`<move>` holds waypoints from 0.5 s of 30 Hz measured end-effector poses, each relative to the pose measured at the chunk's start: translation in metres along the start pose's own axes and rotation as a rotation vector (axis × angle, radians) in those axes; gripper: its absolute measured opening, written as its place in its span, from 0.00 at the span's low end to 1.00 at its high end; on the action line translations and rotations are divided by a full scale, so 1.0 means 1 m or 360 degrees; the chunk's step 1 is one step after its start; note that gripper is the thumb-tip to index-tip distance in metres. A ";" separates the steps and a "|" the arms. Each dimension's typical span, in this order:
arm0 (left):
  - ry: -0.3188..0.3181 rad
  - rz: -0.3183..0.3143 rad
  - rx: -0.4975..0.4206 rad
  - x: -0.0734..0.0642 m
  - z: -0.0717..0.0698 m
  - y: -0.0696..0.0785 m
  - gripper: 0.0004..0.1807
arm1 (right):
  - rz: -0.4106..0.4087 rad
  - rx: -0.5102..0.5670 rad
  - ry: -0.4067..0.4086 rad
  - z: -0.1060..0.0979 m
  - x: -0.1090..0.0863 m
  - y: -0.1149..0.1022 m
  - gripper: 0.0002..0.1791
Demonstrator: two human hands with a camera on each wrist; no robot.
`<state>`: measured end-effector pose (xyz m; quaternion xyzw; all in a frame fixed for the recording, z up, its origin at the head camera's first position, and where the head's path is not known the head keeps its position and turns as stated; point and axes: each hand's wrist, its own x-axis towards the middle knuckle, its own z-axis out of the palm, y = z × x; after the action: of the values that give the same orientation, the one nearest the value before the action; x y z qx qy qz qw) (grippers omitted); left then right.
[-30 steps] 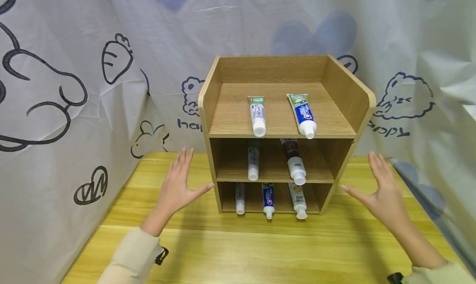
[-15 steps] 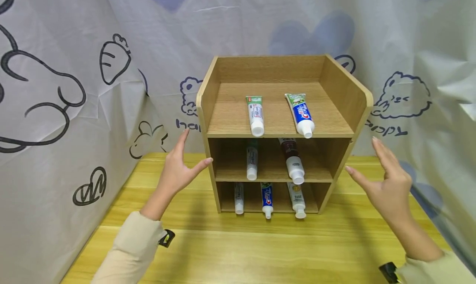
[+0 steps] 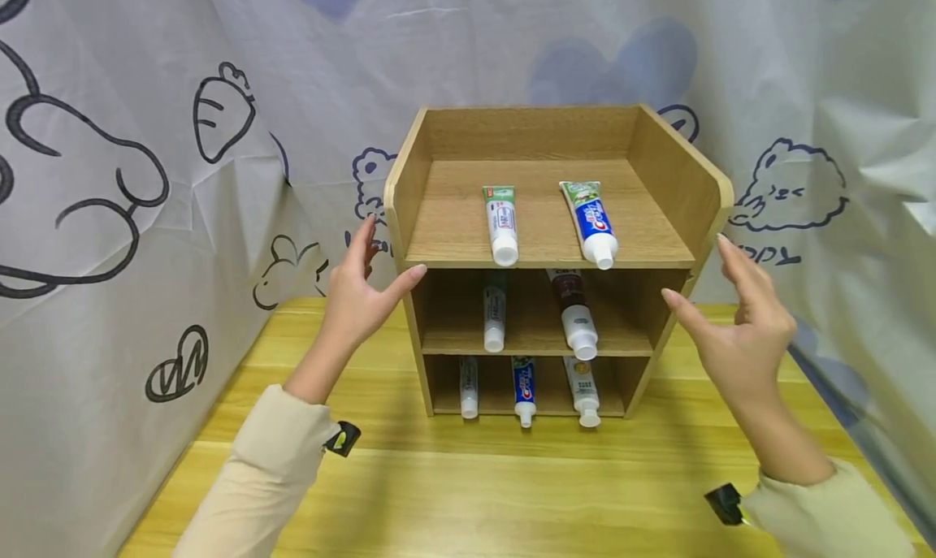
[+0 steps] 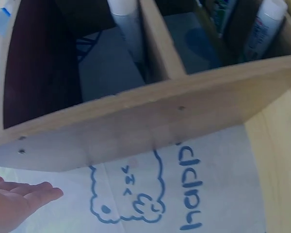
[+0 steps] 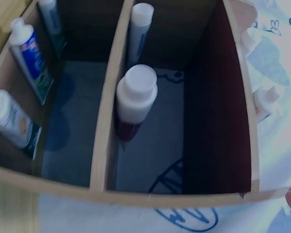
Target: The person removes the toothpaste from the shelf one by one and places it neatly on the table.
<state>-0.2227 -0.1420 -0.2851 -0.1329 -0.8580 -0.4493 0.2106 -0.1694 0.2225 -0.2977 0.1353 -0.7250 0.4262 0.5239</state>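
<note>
As the left hand (image 3: 354,302) hovers at nine o'clock, right hand (image 3: 746,339) near four, fingers (image 3: 357,256) spread, empty, the wooden shelf (image 3: 539,221) stands between on the counter (image 3: 453,485): likely stiff, heavyish, best gripped by its side panels (image 3: 671,168)!

In the wooden shelf (image 3: 548,263), the top tier (image 3: 537,217) can be entered from above or the front, between its white tube (image 3: 503,227) and blue tube (image 3: 592,223); sideways entry is blocked by side walls (image 3: 676,183), and the lower tiers (image 3: 530,306) are roofed by boards (image 3: 534,352).
</note>
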 end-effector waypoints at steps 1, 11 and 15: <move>0.0014 0.0004 -0.0025 0.002 0.000 0.003 0.48 | 0.0009 0.0003 -0.0005 0.003 0.001 -0.002 0.36; 0.0105 0.0036 -0.0204 0.017 0.003 0.022 0.45 | 0.0123 0.0100 -0.0020 0.027 0.009 -0.020 0.32; 0.0127 0.0034 -0.0258 0.023 0.001 0.029 0.44 | 0.0146 0.0137 0.0003 0.037 0.011 -0.025 0.32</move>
<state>-0.2309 -0.1239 -0.2537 -0.1406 -0.8082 -0.5200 0.2381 -0.1816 0.1824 -0.2793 0.1240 -0.7109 0.4807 0.4982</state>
